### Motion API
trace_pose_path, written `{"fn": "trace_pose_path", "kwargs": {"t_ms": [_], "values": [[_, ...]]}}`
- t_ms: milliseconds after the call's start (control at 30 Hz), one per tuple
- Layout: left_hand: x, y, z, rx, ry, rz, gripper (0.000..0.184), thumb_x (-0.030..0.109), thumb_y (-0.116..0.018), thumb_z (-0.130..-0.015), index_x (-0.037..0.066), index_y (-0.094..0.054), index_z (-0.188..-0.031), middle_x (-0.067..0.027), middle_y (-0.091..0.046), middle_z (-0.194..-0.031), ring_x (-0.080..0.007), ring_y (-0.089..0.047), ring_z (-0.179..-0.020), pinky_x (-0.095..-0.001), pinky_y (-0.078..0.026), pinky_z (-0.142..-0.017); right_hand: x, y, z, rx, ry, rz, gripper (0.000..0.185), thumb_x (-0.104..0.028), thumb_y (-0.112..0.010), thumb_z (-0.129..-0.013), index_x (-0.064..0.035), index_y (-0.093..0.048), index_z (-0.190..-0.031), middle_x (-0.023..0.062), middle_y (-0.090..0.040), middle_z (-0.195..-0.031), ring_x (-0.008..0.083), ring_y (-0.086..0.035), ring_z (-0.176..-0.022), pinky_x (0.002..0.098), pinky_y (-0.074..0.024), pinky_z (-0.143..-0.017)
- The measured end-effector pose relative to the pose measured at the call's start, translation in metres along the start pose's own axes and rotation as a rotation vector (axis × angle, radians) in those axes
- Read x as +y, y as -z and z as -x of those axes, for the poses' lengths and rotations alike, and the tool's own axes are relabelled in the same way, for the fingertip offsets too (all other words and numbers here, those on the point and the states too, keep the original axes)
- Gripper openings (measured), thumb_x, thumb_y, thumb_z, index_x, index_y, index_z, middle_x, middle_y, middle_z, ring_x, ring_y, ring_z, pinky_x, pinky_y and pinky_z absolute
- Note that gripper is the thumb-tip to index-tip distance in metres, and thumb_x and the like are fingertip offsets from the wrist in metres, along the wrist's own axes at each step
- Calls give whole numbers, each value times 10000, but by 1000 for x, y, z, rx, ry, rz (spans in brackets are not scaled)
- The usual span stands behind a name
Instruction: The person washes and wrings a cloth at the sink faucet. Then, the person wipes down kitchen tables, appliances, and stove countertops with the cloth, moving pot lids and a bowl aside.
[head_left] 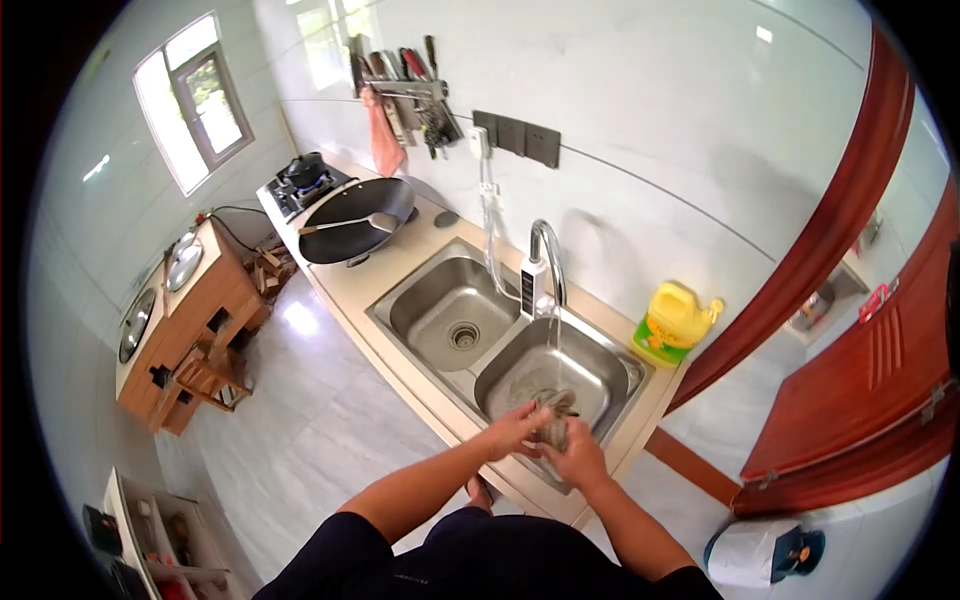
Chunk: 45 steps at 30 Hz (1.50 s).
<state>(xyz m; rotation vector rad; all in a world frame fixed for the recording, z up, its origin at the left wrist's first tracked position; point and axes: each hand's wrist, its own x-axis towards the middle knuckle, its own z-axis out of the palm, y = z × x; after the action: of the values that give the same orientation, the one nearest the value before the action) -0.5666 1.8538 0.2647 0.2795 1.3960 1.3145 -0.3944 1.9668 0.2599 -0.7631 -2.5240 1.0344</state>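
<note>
Gripping blurred grey-brown item [555,407] between left hand [512,432] and right hand [578,456], over near side of right-hand basin [608,368], best turned slowly, every face into stream [559,338] from tap [549,240], drips off table [640,425].

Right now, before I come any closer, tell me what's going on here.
A person at the sink has both the left hand and the right hand on a grey-brown item over the right-hand basin; what it is, I can't tell. The tap is running into that basin. A yellow jug stands beside the sink.
</note>
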Motion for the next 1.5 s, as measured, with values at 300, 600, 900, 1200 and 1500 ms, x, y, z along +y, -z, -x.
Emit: {"fn": "trace_pose_path", "kwargs": {"t_ms": [300,600,900,1200,1500], "values": [[19,21,98,223,-573,303,362,79,-786,-963,44,-704,-1314,-22,-743,-1176,-154,-692,-1041,-337,-576,-929,-55,-9,-53,-79,-286,-1236,373,-266,-684,-1045,35,-641,-1262,86,-686,-1152,200,-655,-1079,382,-529,-978],[-48,121,211,241,-858,869,352,292,-739,-1021,119,-676,-1321,-48,-699,-1355,-242,-676,-1221,-518,-518,-1107,-205,-9,-74,-221,-26,-1654,453,-70,-579,-992,-27,-547,-1442,111,-633,-1385,283,-617,-1265,473,-480,-1108],[-84,236,427,691,-908,821,537,495,-547,-1115,43,-628,-1396,-87,-706,-1336,-249,-653,-1262,-467,-471,-1129,-293,-269,7,-607,26,-796,447,15,-595,-907,65,-589,-1351,108,-712,-1151,187,-673,-1069,320,-548,-922],[-163,272,566,679,-747,32,365,84,-779,-951,71,-749,-1315,-71,-737,-1195,-168,-662,-1118,-345,-518,-1013,-450,-443,86,-1614,-432,-1246,446,-213,-476,-1040,18,-594,-1403,156,-677,-1400,331,-650,-1281,469,-493,-1131],[-248,329,717,1572,-701,260,593,130,-681,-1018,93,-514,-1586,-107,-507,-1572,-221,-543,-1370,-390,-501,-1095,-664,-490,199,-1840,22,-1195,581,-212,-728,-990,27,-527,-1480,153,-675,-1373,296,-660,-1266,440,-527,-1113]]}}
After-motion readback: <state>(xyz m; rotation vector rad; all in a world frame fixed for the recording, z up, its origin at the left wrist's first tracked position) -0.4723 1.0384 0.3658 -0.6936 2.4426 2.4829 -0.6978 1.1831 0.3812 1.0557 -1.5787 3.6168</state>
